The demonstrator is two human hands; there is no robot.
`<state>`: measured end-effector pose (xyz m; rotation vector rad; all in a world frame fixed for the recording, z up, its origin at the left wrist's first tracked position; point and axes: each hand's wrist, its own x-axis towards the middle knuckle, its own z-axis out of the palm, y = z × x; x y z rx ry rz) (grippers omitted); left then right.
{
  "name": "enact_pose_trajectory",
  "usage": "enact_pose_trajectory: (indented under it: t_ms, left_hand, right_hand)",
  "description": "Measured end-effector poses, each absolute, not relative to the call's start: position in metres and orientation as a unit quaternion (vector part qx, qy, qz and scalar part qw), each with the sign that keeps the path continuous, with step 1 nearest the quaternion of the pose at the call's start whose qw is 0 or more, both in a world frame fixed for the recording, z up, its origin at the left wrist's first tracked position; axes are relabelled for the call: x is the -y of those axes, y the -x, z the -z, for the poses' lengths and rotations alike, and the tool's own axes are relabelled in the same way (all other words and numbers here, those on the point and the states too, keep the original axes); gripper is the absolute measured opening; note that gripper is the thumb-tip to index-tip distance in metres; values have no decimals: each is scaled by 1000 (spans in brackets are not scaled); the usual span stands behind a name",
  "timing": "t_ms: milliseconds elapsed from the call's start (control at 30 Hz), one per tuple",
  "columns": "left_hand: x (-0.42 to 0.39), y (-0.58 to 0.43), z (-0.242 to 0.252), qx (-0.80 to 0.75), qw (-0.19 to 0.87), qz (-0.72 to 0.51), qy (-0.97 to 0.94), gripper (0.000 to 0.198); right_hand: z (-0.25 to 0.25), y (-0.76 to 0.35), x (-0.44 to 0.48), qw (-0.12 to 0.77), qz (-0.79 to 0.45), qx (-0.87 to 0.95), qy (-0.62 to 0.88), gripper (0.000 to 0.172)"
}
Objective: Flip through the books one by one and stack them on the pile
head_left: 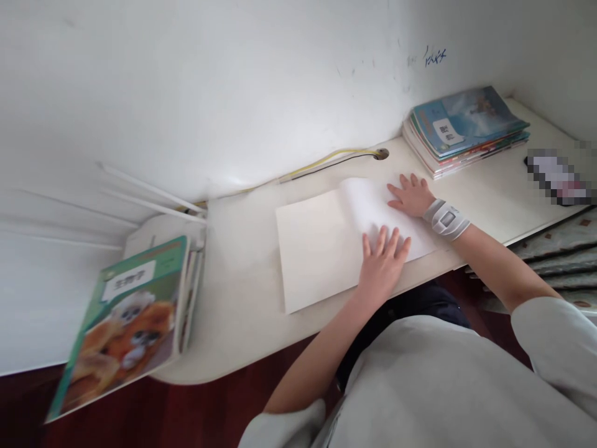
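Spread across the desk is a wide cream sheet [314, 249], with a brighter white sheet [366, 205] on its right side. The white sheet's left edge curves up slightly; whether the two are joined as pages, I cannot tell. My left hand [383, 261] lies flat with fingers apart on the white sheet's near part. Farther back and to the right, my right hand [411, 196] rests palm down on the same sheet, fingers spread. A grey wristband [448, 219] wraps my right wrist. Neither hand grips anything.
Several stacked books [466, 124] lie at the desk's back right, near a pixelated phone [557, 177]. At the left end stand books with a green-edged cover [125, 323]. A yellow cable [326, 160] runs along the wall into a desk hole [382, 154].
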<state>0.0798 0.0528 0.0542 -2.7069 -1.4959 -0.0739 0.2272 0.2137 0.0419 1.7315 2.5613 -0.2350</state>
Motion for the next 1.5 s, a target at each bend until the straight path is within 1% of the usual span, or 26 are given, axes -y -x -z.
enact_pose_trajectory:
  t_ms: [133,367,433,533,667,767,1000,1267,1500]
  left_hand:
    - [-48,-78,-54,533,21,18,845,48]
    - [-54,-86,-48,494,10,15,869,45]
    - [-54,-84,-47,491,13,22,871,47]
    - [-53,-80,-46,490,16,33,871,47]
    - [-50,-72,-46,497,17,54,866,48]
    - [-48,-69,-46,510,19,58,858,49]
    - [-56,-70,-50,479,12,29,877,46]
    - [-65,-75,-54,463,11,23,886,40]
    - [-67,-82,-52,460,4,7,888,42]
  right_hand:
    - [-41,-228,-213,25,96,-820,-563,63]
    - [-48,-226,-211,33,118,-815,-566,65]
    - [-50,-230,-205,28,119,-816,-564,69]
    - [-48,-244,-189,18,105,-819,-564,74]
    - [-36,-269,-166,-10,44,-844,-534,70]
    - [-29,-278,-159,-19,24,-857,-515,68]
    - [-28,-278,-163,-24,29,-856,-515,70]
    - [-29,-278,-163,-15,41,-854,-519,75]
    - [-25,-282,-165,-26,45,-859,-510,78]
